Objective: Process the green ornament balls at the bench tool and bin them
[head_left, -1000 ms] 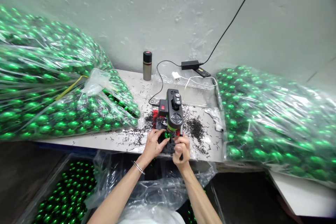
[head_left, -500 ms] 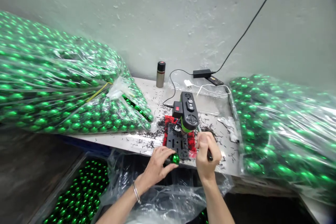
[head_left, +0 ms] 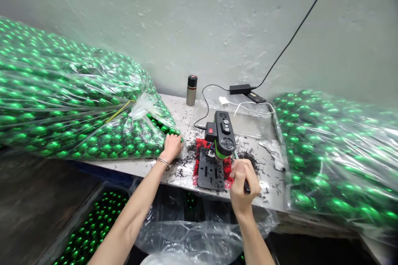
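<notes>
My left hand (head_left: 173,146), with a silver bangle at the wrist, is at the torn opening of a clear plastic bag (head_left: 93,126) full of shiny green balls. Its fingers curl in at the opening and their tips are hidden, so what they hold does not show. In my right hand (head_left: 245,182), closed in a fist, is the black-ended lever handle (head_left: 247,187) of a small bench drill press (head_left: 224,134). This machine has a black housing, a red switch and a slotted black base plate (head_left: 211,176), which lies over a red cloth (head_left: 196,166).
Another bag of green balls (head_left: 329,165) stands on the right. Below left, a lined container (head_left: 90,227) holds more balls. Dark shavings litter the white table (head_left: 149,167). Behind are a flask (head_left: 191,91), a power adapter (head_left: 240,89), cables and a white glove (head_left: 275,152).
My left hand has moved from the front of the base plate, left and away to the bag opening. The green ball it held there is gone from view. My right hand stays on the lever.
</notes>
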A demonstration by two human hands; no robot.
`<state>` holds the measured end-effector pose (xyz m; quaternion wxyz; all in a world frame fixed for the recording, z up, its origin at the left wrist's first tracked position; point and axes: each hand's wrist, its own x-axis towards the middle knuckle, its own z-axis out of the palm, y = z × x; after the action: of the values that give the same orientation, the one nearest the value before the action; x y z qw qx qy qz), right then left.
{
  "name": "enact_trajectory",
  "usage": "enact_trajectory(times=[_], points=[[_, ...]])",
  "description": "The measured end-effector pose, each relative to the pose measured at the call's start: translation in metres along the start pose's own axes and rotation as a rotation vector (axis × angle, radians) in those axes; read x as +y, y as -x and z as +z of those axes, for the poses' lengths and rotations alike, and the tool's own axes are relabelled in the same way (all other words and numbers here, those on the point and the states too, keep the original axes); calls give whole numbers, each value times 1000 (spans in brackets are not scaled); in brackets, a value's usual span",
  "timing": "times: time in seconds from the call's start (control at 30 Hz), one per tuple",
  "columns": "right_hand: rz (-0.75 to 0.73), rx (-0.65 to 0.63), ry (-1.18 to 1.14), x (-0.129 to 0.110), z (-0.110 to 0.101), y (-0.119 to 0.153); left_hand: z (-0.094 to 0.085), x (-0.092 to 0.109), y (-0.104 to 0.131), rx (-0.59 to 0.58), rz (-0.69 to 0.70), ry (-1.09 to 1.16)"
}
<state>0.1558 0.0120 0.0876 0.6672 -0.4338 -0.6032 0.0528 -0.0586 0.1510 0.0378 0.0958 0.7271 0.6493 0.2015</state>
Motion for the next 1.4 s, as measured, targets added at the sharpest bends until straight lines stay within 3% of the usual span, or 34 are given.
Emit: enact_trajectory(times=[0.2,0.37,0.43,0.5,0.67,0.8,0.97,1.17,1.4], points=[[-30,-9,21,0,0,1,-9,-2,21,6,-59,253],[-21,1,32,-1,0,1,-7,7,64,-82,-300,1319],[-25,-7,27,-1,-1,0,1,15,78,-141,-400,1518],[-29,-22,22,-2,-1,-2,11,24,87,-195,-457,1581],[-33,-41,54,-5,-3,-8,43,47,94,-235,-438,1347],[-46,-40,67,-6,-3,-8,63,60,96,-158,-187,980],[-51,-45,63,-5,-3,-6,70,66,97,-7,35,611],[-45,-47,66,-6,-3,-5,80,67,94,109,171,544],[-36,-48,74,-4,-3,-1,83,61,97,109,245,506]])
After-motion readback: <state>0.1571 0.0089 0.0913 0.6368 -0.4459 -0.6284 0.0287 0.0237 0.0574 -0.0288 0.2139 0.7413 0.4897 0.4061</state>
